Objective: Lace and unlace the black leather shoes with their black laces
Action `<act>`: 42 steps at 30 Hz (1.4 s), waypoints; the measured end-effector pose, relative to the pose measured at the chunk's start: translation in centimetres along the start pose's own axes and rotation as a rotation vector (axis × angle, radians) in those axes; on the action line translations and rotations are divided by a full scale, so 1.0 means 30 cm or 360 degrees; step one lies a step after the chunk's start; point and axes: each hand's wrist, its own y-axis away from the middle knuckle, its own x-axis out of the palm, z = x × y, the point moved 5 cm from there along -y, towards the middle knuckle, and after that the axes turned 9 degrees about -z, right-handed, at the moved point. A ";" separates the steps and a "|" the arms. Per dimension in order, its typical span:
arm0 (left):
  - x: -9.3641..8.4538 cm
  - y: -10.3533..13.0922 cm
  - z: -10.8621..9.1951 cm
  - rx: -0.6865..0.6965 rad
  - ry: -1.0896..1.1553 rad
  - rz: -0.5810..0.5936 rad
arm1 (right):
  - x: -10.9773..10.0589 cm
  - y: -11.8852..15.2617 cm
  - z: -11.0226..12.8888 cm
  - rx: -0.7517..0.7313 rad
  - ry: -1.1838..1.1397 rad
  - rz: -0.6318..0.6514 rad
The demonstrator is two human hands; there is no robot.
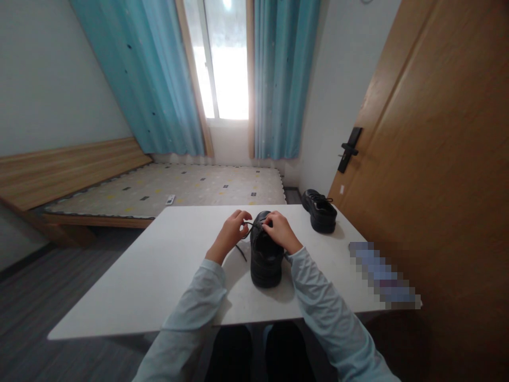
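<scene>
A black lace-up shoe (266, 268) stands on the white table (159, 276), its heel toward me and its toe pointing away. At its left side my left hand (233, 233) is closed, thumb and fingers pinching a black shoelace (248, 225). Over the top of the shoe, on the right, my right hand (280, 229) is also closed, its fingertips together at the laces. One loose lace end hangs down left of the shoe, onto the tabletop. The fingers partly cover the lacing, so its exact form is hidden.
A second black shoe (323, 215) stands at the table's back right. A blurred bluish item (382, 276) lies along the right edge. Beyond the table are a bed (199, 183) with a small white remote (170, 200) on it, and a wooden door (437, 159) on the right.
</scene>
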 end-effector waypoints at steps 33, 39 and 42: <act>0.034 0.009 0.065 -0.0834 0.1142 -0.0314 | -0.144 -0.042 -0.126 0.0386 -0.0314 -0.0185; 0.038 -0.002 0.020 -0.0622 0.0800 -0.0159 | -0.185 -0.054 -0.158 0.0571 -0.0751 -0.0462; 0.040 -0.001 0.013 -0.0519 0.0474 -0.0127 | -0.204 -0.055 -0.148 0.0597 -0.1078 -0.0576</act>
